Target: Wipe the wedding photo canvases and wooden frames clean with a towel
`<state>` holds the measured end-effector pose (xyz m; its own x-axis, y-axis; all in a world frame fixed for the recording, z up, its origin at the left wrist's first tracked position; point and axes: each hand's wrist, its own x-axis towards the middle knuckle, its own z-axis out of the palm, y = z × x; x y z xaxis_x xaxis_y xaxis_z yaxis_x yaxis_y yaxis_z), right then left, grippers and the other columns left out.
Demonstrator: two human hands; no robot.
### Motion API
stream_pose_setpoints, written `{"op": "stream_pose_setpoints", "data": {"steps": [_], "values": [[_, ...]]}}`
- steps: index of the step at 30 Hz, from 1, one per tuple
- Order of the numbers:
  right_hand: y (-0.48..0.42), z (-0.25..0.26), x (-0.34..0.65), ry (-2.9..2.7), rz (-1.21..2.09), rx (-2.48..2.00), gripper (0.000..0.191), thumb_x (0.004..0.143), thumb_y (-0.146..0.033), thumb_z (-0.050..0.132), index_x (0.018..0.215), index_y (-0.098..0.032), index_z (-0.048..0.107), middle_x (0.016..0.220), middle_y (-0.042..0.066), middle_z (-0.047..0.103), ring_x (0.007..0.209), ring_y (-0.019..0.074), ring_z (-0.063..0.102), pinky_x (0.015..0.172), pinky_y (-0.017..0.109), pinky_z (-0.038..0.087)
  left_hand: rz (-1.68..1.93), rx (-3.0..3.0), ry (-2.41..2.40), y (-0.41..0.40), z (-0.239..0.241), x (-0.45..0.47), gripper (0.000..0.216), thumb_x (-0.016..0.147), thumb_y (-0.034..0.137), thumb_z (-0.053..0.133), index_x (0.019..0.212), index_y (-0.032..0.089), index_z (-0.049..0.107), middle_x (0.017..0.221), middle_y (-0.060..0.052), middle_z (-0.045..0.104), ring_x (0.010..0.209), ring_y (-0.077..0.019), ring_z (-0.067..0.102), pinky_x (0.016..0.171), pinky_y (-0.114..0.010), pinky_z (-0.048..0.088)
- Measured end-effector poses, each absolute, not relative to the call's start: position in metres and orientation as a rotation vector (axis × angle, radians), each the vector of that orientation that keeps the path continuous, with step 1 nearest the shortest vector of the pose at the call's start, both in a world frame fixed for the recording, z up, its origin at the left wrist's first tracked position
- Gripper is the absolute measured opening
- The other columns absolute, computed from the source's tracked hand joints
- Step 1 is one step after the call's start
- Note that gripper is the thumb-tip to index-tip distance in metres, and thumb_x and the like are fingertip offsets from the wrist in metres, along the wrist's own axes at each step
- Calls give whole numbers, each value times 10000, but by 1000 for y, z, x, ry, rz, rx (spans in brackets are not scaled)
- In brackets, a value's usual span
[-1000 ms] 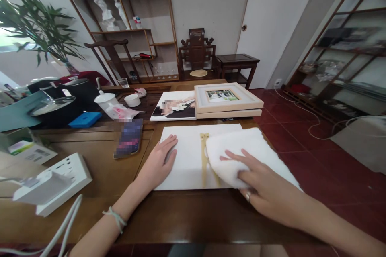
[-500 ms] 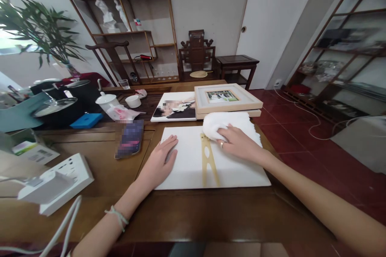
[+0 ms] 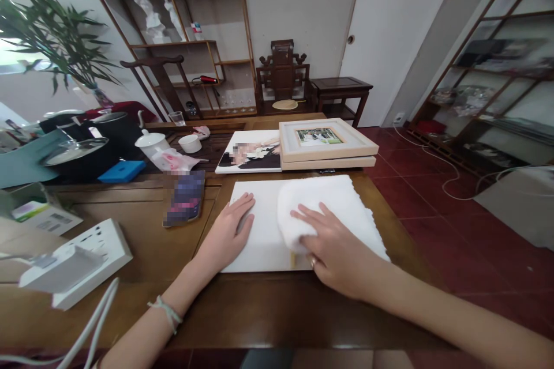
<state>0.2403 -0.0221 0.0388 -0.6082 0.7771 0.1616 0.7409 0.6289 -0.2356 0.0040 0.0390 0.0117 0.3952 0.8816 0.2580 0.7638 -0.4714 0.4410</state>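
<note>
My left hand (image 3: 227, 233) lies flat on the left part of a white rectangular board (image 3: 264, 207), its fingers stretched out. On the right half, my right hand (image 3: 337, 251) presses a folded white cloth (image 3: 331, 196) down with its fingers on top and thumb tucked at the near side. The cloth spreads over much of the board and past its right edge. A short end of a yellowish tape-like strip (image 3: 293, 259) shows below the cloth; the rest of it is covered.
Beyond the board lie stacked wooden picture frames (image 3: 329, 153) and a photo print (image 3: 249, 155). To the left are a phone (image 3: 186, 199), a power strip (image 3: 82, 265) with cables, a blue box (image 3: 122, 172), a white teapot (image 3: 151, 141) and a dark pot (image 3: 75, 158).
My right hand has moved the cloth toward me, down the board, over the yellowish strip. My left hand has stayed in place.
</note>
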Motion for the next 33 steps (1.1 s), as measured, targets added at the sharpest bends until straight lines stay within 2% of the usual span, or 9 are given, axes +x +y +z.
{"op": "stream_pose_setpoints", "data": {"steps": [3, 6, 10, 15, 18, 21, 28, 33], "values": [[-36, 39, 241, -2642, 250, -1133, 217, 714, -83, 511, 850, -151, 664, 1400, 162, 448, 1360, 324, 264, 1094, 585, 148, 686, 2397, 1450, 39, 11, 4, 422, 902, 314, 399, 1236, 123, 572, 1373, -131, 514, 1318, -252, 413, 1105, -468, 298], [-29, 40, 243, -2601, 312, -1164, 214, 717, -73, 506, 848, -149, 658, 1388, 152, 466, 1349, 301, 297, 1100, 550, 176, 687, 2389, 1444, 39, 12, 5, 425, 904, 315, 400, 1238, 117, 572, 1375, -137, 510, 1321, -259, 408, 1108, -468, 290], [3, 43, 240, -2577, 290, -1263, 209, 783, -101, 484, 916, -128, 644, 1345, 212, 487, 1338, 292, 318, 1075, 529, 223, 685, 2383, 1439, 38, 13, 5, 426, 905, 317, 400, 1244, 120, 566, 1372, -136, 513, 1323, -259, 404, 1103, -473, 296], [45, 50, 225, -2605, 147, -1342, 226, 840, -121, 426, 958, -131, 619, 1090, 184, 620, 1218, 296, 444, 947, 466, 352, 684, 2389, 1436, 39, 13, 5, 432, 906, 316, 391, 1228, 93, 573, 1370, -156, 510, 1320, -256, 409, 1102, -471, 296], [60, 54, 214, -2613, 129, -1352, 247, 828, -106, 411, 965, -133, 614, 1002, 163, 635, 1122, 297, 501, 883, 450, 384, 689, 2395, 1432, 39, 13, 4, 419, 905, 310, 393, 1224, 110, 577, 1368, -148, 514, 1318, -255, 412, 1097, -481, 300], [60, 55, 206, -2632, 102, -1352, 280, 821, -103, 410, 1008, -120, 619, 1049, 187, 625, 1117, 312, 500, 900, 497, 370, 694, 2395, 1426, 39, 12, 3, 414, 903, 306, 396, 1223, 118, 578, 1366, -145, 517, 1316, -258, 415, 1095, -484, 302], [-3, 46, 198, -2787, 5, -1187, 284, 799, -147, 489, 1026, -127, 659, 1309, 222, 497, 1287, 381, 340, 1017, 629, 211, 701, 2388, 1427, 39, 12, 4, 406, 899, 304, 399, 1221, 136, 580, 1361, -138, 525, 1314, -264, 418, 1085, -488, 316], [-47, 46, 201, -2841, 22, -971, 218, 795, -284, 566, 924, -147, 677, 1347, 237, 460, 1281, 420, 341, 1004, 656, 222, 683, 2408, 1421, 39, 13, 4, 419, 894, 273, 376, 1225, 113, 578, 1357, -145, 528, 1312, -260, 421, 1094, -478, 311]]}}
